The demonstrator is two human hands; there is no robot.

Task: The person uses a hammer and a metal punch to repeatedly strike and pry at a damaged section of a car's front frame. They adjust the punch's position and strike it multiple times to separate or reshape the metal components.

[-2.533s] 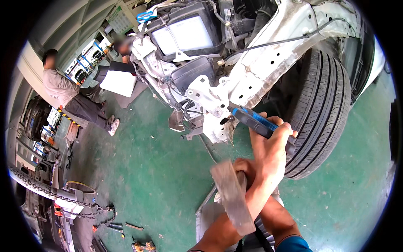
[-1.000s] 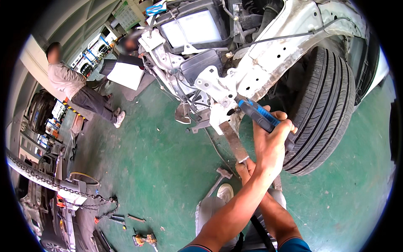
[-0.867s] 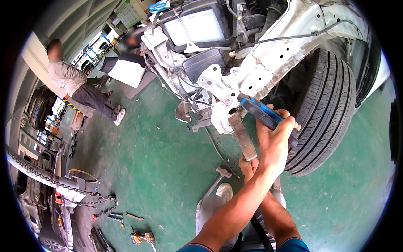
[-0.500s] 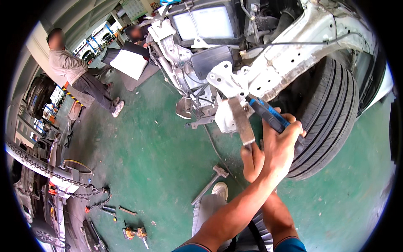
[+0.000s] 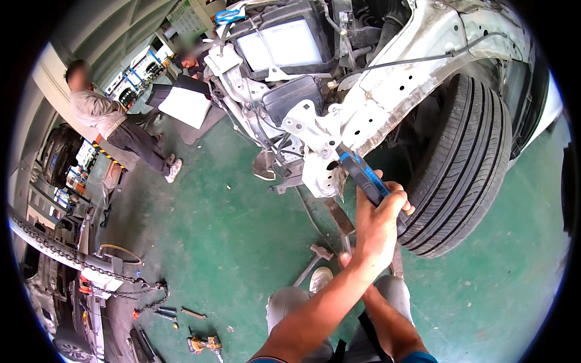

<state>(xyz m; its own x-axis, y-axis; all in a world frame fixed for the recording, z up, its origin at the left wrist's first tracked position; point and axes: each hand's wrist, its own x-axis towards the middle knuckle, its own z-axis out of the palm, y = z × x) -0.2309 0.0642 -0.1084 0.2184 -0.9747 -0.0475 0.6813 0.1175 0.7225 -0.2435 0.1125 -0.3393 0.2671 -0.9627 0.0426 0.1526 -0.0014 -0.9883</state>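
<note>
My left hand (image 5: 378,227) grips a blue-and-black long-handled tool (image 5: 363,172), angled up to the white car frame's bracket (image 5: 305,124), where its far end meets the metal beside a bolt. My right hand (image 5: 348,260), partly hidden beneath the crossed left arm, grips a hammer by its handle; the worn rectangular metal head (image 5: 339,216) is below the bracket, apart from the tool. The tire (image 5: 460,169) stands just right of my left hand.
Another hammer (image 5: 311,265) lies by my shoe. A yellow drill (image 5: 204,343), small tools and a chain (image 5: 148,284) are at lower left. A person (image 5: 124,130) stands left; another (image 5: 187,60) is behind, beside a white panel (image 5: 184,106).
The hammer rose from low near my arms toward the bracket, then dropped back somewhat by now. The blue-and-black tool stays against the bracket. The view shifted slightly.
</note>
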